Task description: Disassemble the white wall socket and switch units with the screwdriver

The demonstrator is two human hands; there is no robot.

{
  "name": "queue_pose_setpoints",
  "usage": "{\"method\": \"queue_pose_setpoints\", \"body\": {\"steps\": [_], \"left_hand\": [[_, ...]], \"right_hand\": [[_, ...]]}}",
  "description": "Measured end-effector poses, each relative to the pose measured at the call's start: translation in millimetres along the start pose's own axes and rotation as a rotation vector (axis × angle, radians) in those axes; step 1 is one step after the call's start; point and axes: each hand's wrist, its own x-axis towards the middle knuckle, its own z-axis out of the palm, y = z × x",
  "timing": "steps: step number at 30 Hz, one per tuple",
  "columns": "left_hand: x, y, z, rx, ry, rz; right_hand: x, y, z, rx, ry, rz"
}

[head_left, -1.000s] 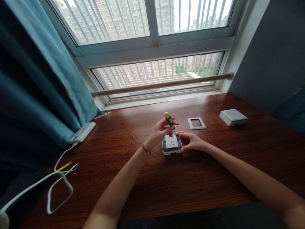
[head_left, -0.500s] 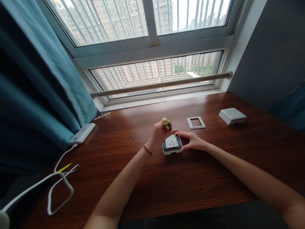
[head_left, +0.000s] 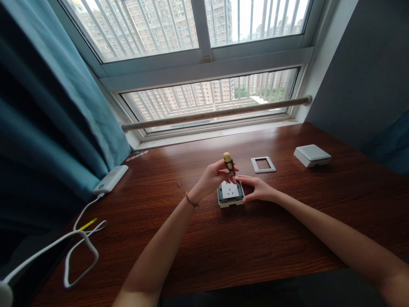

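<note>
I saw the left hand (head_left: 211, 178) grasping a near-upright screwdriver (head_left: 228, 163) over the wall socket (head_left: 230, 192); the right hand's (head_left: 261, 189) fingers clasped its edge, presumably for steadiness.

Plastic socket (head_left: 230, 192), glossy wooden tabletop (head_left: 249, 243)

A reddish-brown wooden bench (head_left: 255, 243) reaches the far window (head_left: 204, 68), where daylight glosses its far edge. Tall buildings (head_left: 153, 27) stand beyond bars. Left, a blue curtain (head_left: 64, 89) hangs; right, a grey wall (head_left: 358, 81) lies in shadow.
</note>
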Motion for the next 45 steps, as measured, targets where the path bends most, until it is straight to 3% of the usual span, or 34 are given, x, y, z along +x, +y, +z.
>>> {"method": "queue_pose_setpoints", "body": {"steps": [5,9,11,15,24,27,35,41,43,45], "left_hand": [[0,-16,6.4,0.328,0.228,0.035],[1,-17,15.1,0.508,0.276,0.157],[0,-13,18.3,0.432,0.248,0.153],[-1,-4,17.7,0.187,0.156,0.009],[-4,13,5.5,-0.115,-0.016,-0.107],[-4,13,3.3,-0.163,-0.018,-0.148],[-2,-2,4.2,0.125,0.122,-0.046],[-1,-10,13.5,0.602,0.468,0.082],[-1,-12,15.8,0.613,0.473,0.106],[0,-13,17.5,0.454,0.394,0.100]], "right_hand": [[0,0,1,0.015,0.010,0.005],[1,2,1,-0.001,-0.008,0.018],[1,2,0,-0.011,-0.017,0.024],[1,1,0,-0.017,-0.015,0.012],[0,2,0,-0.015,-0.004,0.001],[0,2,0,-0.021,-0.004,0.004],[-1,2,0,-0.012,-0.003,0.005],[0,2,1,-0.011,0.007,0.011],[0,2,1,-0.011,0.003,0.008],[0,2,1,-0.012,0.001,0.006]]}}
